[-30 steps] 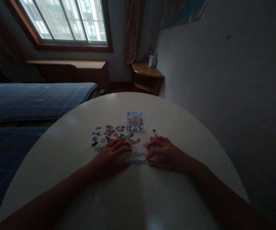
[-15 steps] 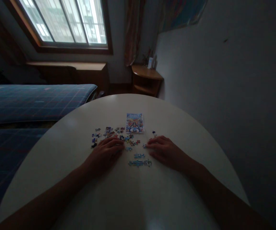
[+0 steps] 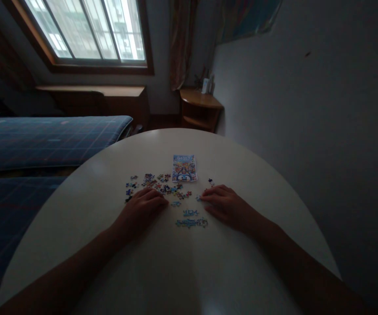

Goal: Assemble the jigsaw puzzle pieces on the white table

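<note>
Shows knobbed jigsaw pieces [image 3: 149, 178], dark blue, red and orange, loosely heaped on the round white table [image 3: 189, 271], with two pale-blue strips [image 3: 192, 223] between a curled left hand [image 3: 143, 209], contents hidden, and a right hand [image 3: 225, 205], fingertips at a small pale piece [image 3: 198, 198], grip impossible to tell.

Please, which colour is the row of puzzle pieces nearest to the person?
The nearest puzzle row is mainly light blue, as the head view shows.
</note>
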The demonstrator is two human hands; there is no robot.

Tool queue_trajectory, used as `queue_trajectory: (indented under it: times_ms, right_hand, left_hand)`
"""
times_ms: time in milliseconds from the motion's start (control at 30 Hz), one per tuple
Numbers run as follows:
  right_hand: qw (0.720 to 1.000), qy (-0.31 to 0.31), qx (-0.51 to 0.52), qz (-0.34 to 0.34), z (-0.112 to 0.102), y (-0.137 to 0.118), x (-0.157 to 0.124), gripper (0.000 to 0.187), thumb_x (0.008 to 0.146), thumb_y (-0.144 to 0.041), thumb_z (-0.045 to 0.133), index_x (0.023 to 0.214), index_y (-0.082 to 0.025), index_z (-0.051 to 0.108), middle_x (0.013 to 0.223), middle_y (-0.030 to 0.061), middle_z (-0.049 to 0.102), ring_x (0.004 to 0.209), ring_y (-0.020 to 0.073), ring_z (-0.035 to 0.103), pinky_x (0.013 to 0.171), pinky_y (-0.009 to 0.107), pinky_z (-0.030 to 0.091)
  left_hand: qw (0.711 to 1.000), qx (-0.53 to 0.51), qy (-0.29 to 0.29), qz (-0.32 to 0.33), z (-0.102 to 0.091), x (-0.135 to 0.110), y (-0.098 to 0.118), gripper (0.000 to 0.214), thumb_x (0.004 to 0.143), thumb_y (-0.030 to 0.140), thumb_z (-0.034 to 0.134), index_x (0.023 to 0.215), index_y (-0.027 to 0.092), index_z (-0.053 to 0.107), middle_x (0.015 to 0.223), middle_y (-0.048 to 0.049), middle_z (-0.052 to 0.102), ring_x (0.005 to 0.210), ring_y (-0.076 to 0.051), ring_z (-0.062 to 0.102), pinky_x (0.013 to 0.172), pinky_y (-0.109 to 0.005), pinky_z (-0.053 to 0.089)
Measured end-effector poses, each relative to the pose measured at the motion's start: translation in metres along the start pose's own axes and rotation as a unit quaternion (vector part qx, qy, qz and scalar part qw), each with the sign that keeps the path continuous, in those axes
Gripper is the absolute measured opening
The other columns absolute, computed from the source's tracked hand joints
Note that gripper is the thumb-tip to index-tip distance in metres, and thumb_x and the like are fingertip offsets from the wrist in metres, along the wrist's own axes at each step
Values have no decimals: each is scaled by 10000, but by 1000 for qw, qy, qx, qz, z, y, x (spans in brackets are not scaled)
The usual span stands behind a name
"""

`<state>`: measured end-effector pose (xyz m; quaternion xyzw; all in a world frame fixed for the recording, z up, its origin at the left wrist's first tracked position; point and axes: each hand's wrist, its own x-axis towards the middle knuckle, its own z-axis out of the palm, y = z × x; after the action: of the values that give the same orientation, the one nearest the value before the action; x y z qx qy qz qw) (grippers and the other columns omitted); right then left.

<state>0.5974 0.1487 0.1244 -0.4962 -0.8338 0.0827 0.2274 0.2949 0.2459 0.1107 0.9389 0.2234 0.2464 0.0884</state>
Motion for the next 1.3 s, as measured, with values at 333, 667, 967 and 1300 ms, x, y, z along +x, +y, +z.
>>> queue_trajectory:
  times_ms: [333,667,967,1300]
  right_hand:
    - [999,25,14,-19,2,-3,0,258,932,-260,579,1180,-238,646,1142,98,665,1055,221,600,930,433,474]
    - [999,23,28,-27,5,-10,1,220,923,-254,598,1135,-231,650,1127,86,664,1065,217,589,953,434,460]
    - [999,25,29,-26,3,-12,2,221,921,-261,597,1133,-231,653,1124,87,669,1066,212,599,956,422,457]
    - [999,21,18,-22,5,-11,1,228,931,-289,582,1139,-241,662,1125,95,672,1077,225,602,956,441,464]
  left_hand:
    - [1000,2,-2,1,-1,1,1,188,972,246,517,937,196,694,932,-55,705,889,-191,621,819,-345,526]
    - [1000,-1,0,-6,0,1,1,166,963,252,534,960,196,689,936,-53,717,909,-196,641,822,-344,547]
    - [1000,-1,8,-14,-2,1,4,200,971,268,509,961,195,694,948,-62,723,911,-189,653,839,-348,553]
    - [1000,-1,2,-28,0,2,5,164,963,258,523,997,202,673,943,-59,715,926,-196,647,839,-352,552]
